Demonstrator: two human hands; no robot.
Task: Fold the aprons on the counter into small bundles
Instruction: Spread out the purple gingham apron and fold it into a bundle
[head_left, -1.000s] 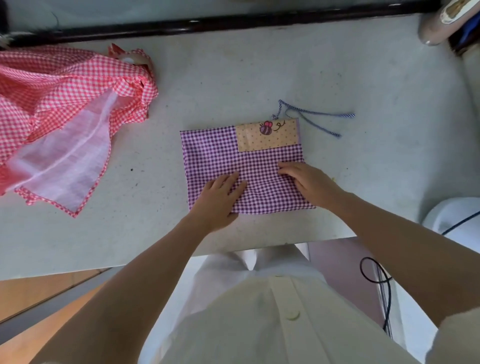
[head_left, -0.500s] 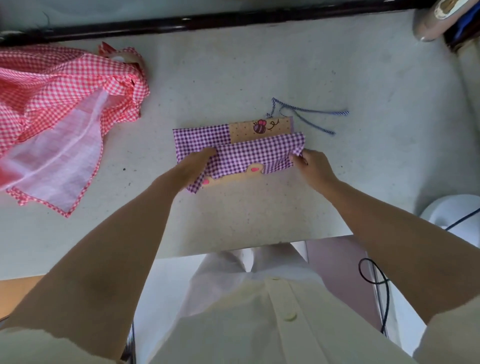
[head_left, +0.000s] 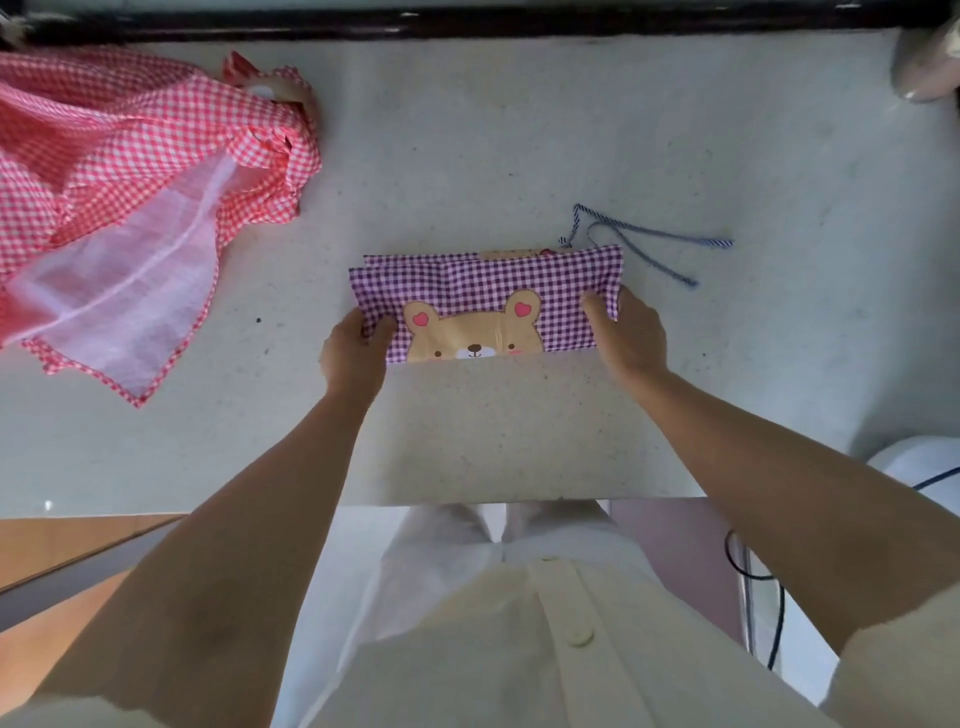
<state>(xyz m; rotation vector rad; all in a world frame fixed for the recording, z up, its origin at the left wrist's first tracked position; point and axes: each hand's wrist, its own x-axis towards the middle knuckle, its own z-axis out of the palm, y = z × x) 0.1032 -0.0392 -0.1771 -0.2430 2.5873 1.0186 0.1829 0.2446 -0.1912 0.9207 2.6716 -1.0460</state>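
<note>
Near half flipped up: purple apron (head_left: 483, 280) now a narrow strip, bear patch (head_left: 472, 332) showing, frame centre. Left hand (head_left: 353, 353) pinches its left end, right hand (head_left: 631, 338) its right end. Ties (head_left: 639, 239) trail upper right. Red apron (head_left: 130, 171) heaped upper left, well apart. Bare counter (head_left: 493, 441) between strip and front edge.

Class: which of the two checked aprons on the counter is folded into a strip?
The purple apron with the bear face, held at its ends by the left hand and right hand. The red apron lies loose and crumpled.
</note>
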